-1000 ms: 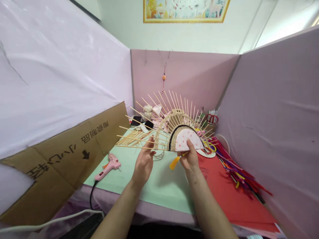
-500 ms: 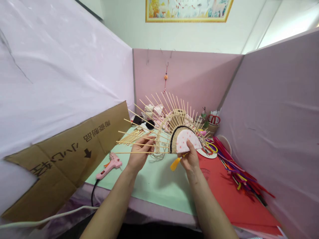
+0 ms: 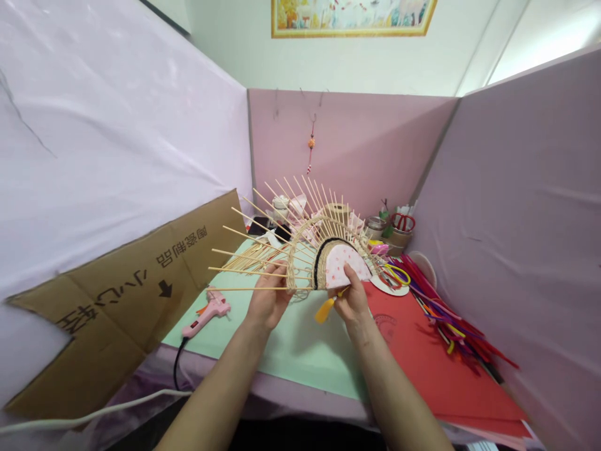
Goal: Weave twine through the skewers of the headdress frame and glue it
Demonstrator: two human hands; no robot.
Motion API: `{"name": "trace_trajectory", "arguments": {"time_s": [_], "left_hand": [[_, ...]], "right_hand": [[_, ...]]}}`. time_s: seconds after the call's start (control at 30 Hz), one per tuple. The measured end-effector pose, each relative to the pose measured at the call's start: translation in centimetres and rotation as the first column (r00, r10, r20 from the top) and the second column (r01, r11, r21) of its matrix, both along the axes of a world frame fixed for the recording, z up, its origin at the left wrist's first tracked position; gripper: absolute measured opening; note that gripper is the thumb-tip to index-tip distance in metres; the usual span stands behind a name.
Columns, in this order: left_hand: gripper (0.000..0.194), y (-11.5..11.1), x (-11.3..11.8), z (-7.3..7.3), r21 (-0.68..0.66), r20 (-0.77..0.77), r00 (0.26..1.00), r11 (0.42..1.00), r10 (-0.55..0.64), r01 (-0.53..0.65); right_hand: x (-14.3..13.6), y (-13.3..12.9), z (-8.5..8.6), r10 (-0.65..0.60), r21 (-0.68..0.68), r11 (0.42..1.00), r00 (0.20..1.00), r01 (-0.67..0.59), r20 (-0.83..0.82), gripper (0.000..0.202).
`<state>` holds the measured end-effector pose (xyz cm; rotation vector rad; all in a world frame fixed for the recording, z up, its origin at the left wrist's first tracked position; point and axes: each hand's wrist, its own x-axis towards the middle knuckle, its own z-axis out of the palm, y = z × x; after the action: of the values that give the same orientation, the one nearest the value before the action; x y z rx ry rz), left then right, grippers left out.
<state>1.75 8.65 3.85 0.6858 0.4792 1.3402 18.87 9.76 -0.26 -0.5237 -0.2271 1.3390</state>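
Observation:
Between my hands, above the table, is a half-round woven fan (image 3: 346, 263) with thin wooden sticks radiating from it. Its centre is white cloth with pink spots, edged by a tan cord band, a black band and an outer ring of twine. My right hand (image 3: 351, 300) grips the cloth centre at the bottom, thumb on the front. At the left end my left hand (image 3: 270, 297) is closed around the lower sticks beside the twine ring; some fingertips are hidden behind it. A yellow tassel (image 3: 325, 309) hangs below the fan. Loose twine (image 3: 300, 297) shows just beneath.
A pink glue gun (image 3: 206, 313) lies at the left by a cardboard sheet (image 3: 141, 294). Behind the fan are loose sticks (image 3: 248, 258) and a twine roll (image 3: 336, 213). Right are red paper (image 3: 422, 369), pipe cleaners (image 3: 451, 319) and red-handled scissors (image 3: 402, 222) in a holder.
The fan has shifted slightly left and turned a little with my right hand. My left hand has moved closer to the twine ring along the lower sticks.

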Motion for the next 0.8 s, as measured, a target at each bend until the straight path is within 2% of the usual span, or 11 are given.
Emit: {"name": "trace_trajectory", "arguments": {"time_s": [0.1, 0.17, 0.23, 0.33, 0.4, 0.5, 0.6, 0.67, 0.73, 0.8], "left_hand": [[0.026, -0.8, 1.0, -0.3, -0.063, 0.173, 0.974, 0.985, -0.146, 0.159], [0.026, -1.2, 1.4, -0.3, -0.076, 0.237, 0.954, 0.976, -0.18, 0.203], [0.025, -1.3, 1.4, -0.3, -0.068, 0.218, 0.957, 0.975, -0.191, 0.211], [0.023, -0.8, 0.9, -0.4, -0.034, 0.045, 0.983, 0.983, -0.18, 0.181], [0.024, -0.4, 0.5, -0.7, 0.016, -0.088, 0.989, 0.992, -0.121, 0.123], [0.029, -0.1, 0.1, -1.5, 0.112, -0.188, 0.978, 0.991, 0.091, -0.07], [0.03, -0.9, 0.2, -2.9, 0.146, -0.222, 0.909, 0.934, 0.352, -0.326], [0.025, -1.8, 0.5, -3.8, 0.164, -0.24, 0.85, 0.883, 0.469, -0.44], [0.021, -2.6, 0.9, -4.3, 0.215, -0.267, 0.814, 0.855, 0.516, -0.471], [0.02, -2.9, 1.2, -4.2, 0.278, -0.32, 0.795, 0.853, 0.516, -0.442]], "right_hand": [[-0.1, -0.1, 0.0, -0.023, 0.004, 1.0, 1.0, 0.023, 0.008, 0.026], [-0.1, -0.2, 0.1, -0.016, -0.008, 1.0, 1.0, 0.016, 0.027, 0.025], [-0.1, -0.3, 0.2, -0.006, -0.017, 1.0, 0.999, 0.007, 0.049, 0.024], [0.0, -0.5, 0.5, -0.037, -0.016, 0.999, 0.997, 0.038, 0.062, 0.025], [0.1, -0.4, 0.6, -0.054, -0.009, 0.998, 0.996, 0.055, 0.073, 0.024], [0.4, -0.2, 0.5, -0.08, 0.018, 0.997, 0.994, 0.079, 0.079, 0.024], [0.7, 0.0, 0.4, -0.116, 0.035, 0.993, 0.993, 0.115, 0.035, 0.027], [0.9, 0.0, 0.3, -0.126, 0.029, 0.992, 0.992, 0.126, 0.005, 0.028], [0.9, 0.1, 0.3, -0.138, 0.019, 0.99, 0.99, 0.138, -0.005, 0.028], [0.8, 0.1, 0.1, -0.155, 0.017, 0.988, 0.988, 0.154, 0.01, 0.031]]}}
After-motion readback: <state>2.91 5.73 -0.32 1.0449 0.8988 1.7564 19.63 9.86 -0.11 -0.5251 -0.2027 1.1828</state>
